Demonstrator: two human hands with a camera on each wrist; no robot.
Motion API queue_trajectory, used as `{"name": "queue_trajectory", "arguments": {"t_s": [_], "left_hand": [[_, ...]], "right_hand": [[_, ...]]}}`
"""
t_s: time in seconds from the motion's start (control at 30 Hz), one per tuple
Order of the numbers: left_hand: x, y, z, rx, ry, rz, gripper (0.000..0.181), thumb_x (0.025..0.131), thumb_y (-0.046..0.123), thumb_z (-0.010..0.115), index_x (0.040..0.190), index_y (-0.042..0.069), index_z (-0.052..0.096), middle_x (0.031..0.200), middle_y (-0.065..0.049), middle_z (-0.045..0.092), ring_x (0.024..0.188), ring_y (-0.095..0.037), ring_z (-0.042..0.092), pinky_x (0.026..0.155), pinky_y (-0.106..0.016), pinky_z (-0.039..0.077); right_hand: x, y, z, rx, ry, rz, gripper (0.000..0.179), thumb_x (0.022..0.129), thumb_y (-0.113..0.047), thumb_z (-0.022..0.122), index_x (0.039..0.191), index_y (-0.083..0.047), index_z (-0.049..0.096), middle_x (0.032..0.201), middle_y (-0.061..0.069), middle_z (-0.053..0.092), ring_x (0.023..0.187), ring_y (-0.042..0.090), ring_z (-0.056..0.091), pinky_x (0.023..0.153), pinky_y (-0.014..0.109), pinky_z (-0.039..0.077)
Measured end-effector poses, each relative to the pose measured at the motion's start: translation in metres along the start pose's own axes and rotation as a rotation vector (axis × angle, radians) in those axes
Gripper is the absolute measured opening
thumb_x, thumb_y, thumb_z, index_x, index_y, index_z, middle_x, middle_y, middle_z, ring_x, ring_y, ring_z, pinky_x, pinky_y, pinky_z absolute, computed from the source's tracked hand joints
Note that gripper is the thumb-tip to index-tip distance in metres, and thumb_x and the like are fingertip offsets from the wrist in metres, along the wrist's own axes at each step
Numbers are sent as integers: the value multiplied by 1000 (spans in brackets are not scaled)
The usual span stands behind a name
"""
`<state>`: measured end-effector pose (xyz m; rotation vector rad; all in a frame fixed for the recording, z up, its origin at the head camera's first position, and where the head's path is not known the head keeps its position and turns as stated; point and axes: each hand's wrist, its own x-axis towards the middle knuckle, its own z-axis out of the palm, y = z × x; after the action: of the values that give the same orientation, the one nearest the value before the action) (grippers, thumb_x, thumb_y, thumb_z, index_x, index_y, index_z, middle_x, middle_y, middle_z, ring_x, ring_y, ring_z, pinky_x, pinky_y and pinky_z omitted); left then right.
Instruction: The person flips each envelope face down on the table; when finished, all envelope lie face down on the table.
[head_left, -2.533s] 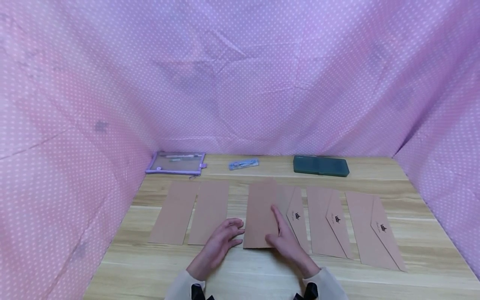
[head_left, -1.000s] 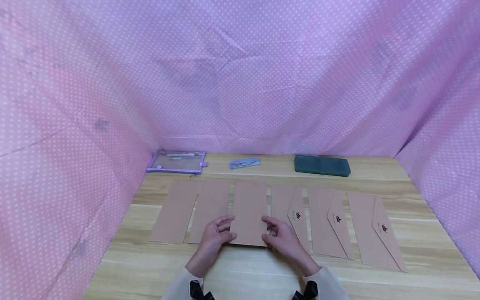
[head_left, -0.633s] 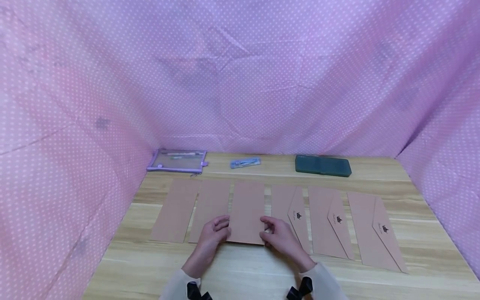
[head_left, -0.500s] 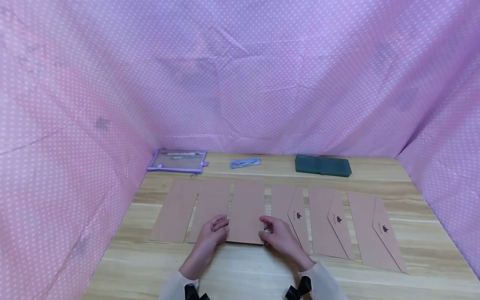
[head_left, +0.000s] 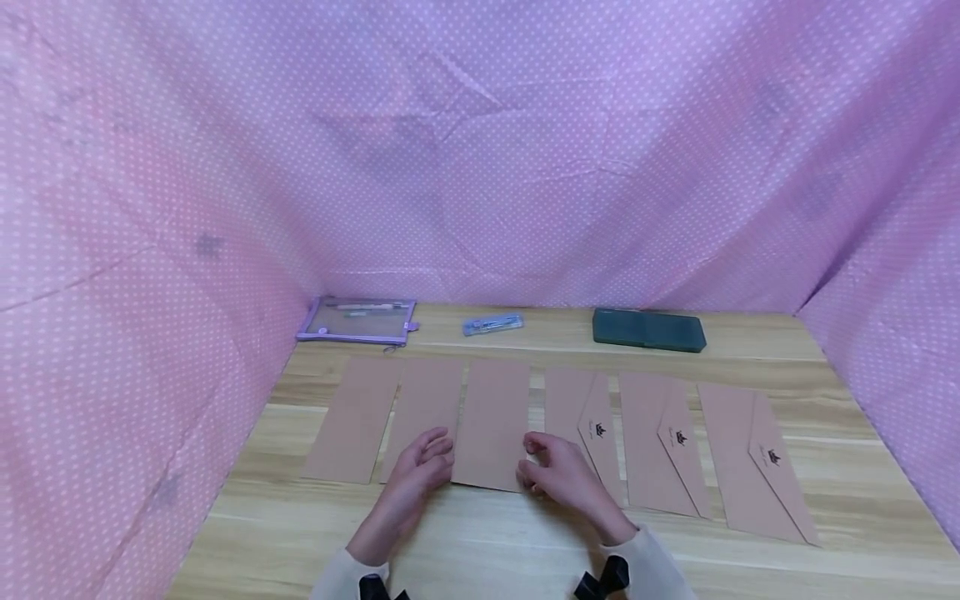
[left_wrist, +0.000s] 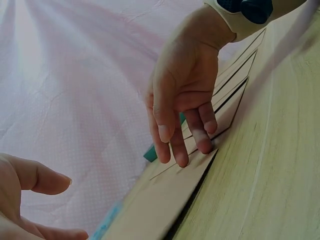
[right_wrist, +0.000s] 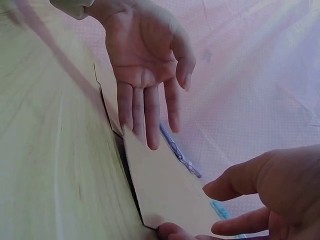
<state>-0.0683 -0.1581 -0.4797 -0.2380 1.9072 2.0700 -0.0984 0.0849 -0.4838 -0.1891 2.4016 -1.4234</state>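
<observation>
A plain brown kraft envelope point(head_left: 491, 421) lies flap-side down between both hands, in the middle of a row. Beside its left edge rests my left hand point(head_left: 420, 471), fingers extended; the right wrist view shows that hand's palm point(right_wrist: 142, 55) with loosely straight fingers at the paper's edge. My right hand point(head_left: 558, 471) is at the right edge, fingers loosely bent and thumb apart from them. In the left wrist view, the right hand's fingertips point(left_wrist: 204, 145) reach down to the envelope's side. Neither hand grips the paper.
Two plain envelopes point(head_left: 352, 421) point(head_left: 423, 400) lie to the left. On the right are three envelopes point(head_left: 566, 400) point(head_left: 648, 433) point(head_left: 738, 458) with crown-printed flaps. Behind stand a purple mesh pouch point(head_left: 360, 321), a small blue packet point(head_left: 492, 324) and a dark green case point(head_left: 648, 330). Pink dotted cloth point(head_left: 480, 167) surrounds the table.
The middle envelope has shifted left off the crown-printed one, into the gap in the row. Both hands pinched its sides about a second ago; now their fingers have loosened, the left drawn slightly away.
</observation>
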Motion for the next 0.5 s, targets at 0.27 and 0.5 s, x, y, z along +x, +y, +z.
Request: {"name": "queue_trajectory", "arguments": {"t_s": [0.27,0.5], "left_hand": [[-3,5,4,26,45,38,57,96,7,52,148,-8,34,152,-35,38,141,-47,41,109,-44,47],[1,9,20,88,27,117,53,96,6,54,145,-10,38,151,-35,41,141,-48,42,110,-41,48]], "right_hand": [[-1,2,0,26,-8,-9,42,87,-10,70,126,1,61,116,19,67,62,14,62,50,23,50],[-4,7,-7,94,10,-3,54,89,-10,69,140,1,52,124,20,65,73,17,64,55,25,55]]}}
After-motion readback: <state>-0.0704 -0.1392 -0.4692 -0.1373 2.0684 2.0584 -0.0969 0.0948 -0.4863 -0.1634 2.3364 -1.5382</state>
